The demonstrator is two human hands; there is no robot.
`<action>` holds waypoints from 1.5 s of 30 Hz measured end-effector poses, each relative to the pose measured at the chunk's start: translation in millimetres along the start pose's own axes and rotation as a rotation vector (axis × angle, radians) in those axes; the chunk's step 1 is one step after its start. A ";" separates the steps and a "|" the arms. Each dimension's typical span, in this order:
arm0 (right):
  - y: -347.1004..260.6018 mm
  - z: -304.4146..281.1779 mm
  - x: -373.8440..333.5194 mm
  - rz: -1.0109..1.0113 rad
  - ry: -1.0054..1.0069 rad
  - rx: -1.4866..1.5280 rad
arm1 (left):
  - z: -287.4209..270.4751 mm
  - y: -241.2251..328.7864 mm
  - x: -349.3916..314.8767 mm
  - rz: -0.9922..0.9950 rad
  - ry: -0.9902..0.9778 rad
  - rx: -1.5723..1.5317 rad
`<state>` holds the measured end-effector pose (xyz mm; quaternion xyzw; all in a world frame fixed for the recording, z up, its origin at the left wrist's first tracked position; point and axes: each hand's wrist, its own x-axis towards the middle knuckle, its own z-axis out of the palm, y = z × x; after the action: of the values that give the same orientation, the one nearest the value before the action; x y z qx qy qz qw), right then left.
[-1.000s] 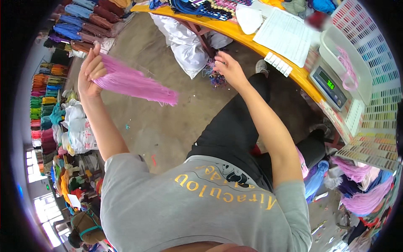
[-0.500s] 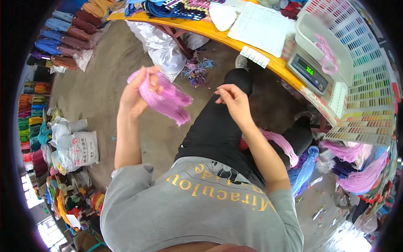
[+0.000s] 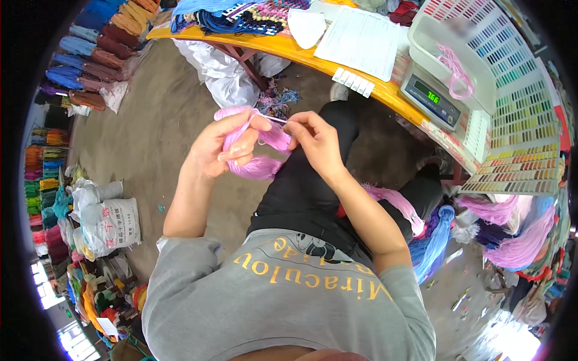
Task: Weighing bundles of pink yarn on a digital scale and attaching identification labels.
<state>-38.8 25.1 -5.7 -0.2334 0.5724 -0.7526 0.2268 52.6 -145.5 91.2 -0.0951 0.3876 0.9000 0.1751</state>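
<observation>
My left hand (image 3: 226, 144) is closed around a pink skein of thread (image 3: 257, 169), whose loose ends hang to the right over my thigh. A thin pale strand (image 3: 276, 119) stretches from the skein to my right hand (image 3: 316, 141), where thumb and forefinger pinch it. Both hands are held up in front of my lap, close together. Another pink skein (image 3: 394, 201) lies across my other leg, beyond my right forearm.
A yellow-edged table (image 3: 301, 57) runs along the far side. It bears a digital scale (image 3: 428, 96), a white tray (image 3: 484, 90) with pink thread (image 3: 456, 75), papers (image 3: 358, 45) and a thread colour chart (image 3: 518, 126). Colored skeins (image 3: 436, 243) hang at right; white sacks (image 3: 111, 222) stand left.
My hands have come together. The left hand has moved right with the skein, and the right hand has moved left and now holds a strand drawn from it.
</observation>
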 end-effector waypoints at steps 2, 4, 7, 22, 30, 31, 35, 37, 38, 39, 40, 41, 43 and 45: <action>-3.5 -5.1 3.3 0.007 -0.055 -0.037 | -3.6 7.3 -6.8 0.035 0.009 -0.011; -8.1 -10.2 7.5 0.036 -0.146 -0.111 | -3.0 18.4 -13.5 0.064 -0.012 -0.002; -11.4 -14.1 13.7 -0.028 -0.256 -0.132 | -3.1 36.7 -22.4 0.119 -0.078 0.040; 26.8 -43.0 14.3 -0.107 -0.073 -0.418 | 1.1 50.5 -23.2 0.430 -0.163 0.054; -19.8 -23.2 -58.1 -0.039 -0.038 -0.124 | 8.5 -86.9 51.1 0.111 0.088 0.363; -20.2 -24.2 -62.9 0.065 0.023 -0.115 | 13.0 -93.9 56.4 0.096 0.043 0.329; -21.7 -45.8 -72.1 0.185 0.112 0.006 | 24.8 -98.2 71.8 0.136 0.057 0.263; -20.4 -50.5 -74.4 0.220 0.110 0.021 | 27.5 -97.5 76.1 0.162 0.077 0.235; -19.5 -47.7 -75.2 0.197 0.096 0.037 | 27.4 -98.0 75.5 0.105 -0.012 0.224; -18.7 -44.7 -76.4 0.174 0.080 0.052 | 29.6 -100.8 75.6 0.088 -0.040 0.302; -12.6 -46.4 -78.7 0.169 0.071 -0.053 | 32.5 -104.3 76.3 0.086 -0.027 0.333; -11.2 -47.0 -79.1 0.140 0.087 -0.067 | 34.5 -106.8 77.5 0.085 -0.014 0.364; -15.0 -50.2 -79.5 0.148 0.103 0.010 | 32.6 -106.6 79.9 0.092 -0.026 0.304; -21.8 -50.4 -80.5 0.196 0.143 0.122 | 27.6 -106.9 80.9 0.020 -0.035 0.096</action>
<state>-7.8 117.5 -3.9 -0.1078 0.5602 -0.7751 0.2716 18.7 -37.6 14.1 -0.0669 0.4281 0.8836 0.1775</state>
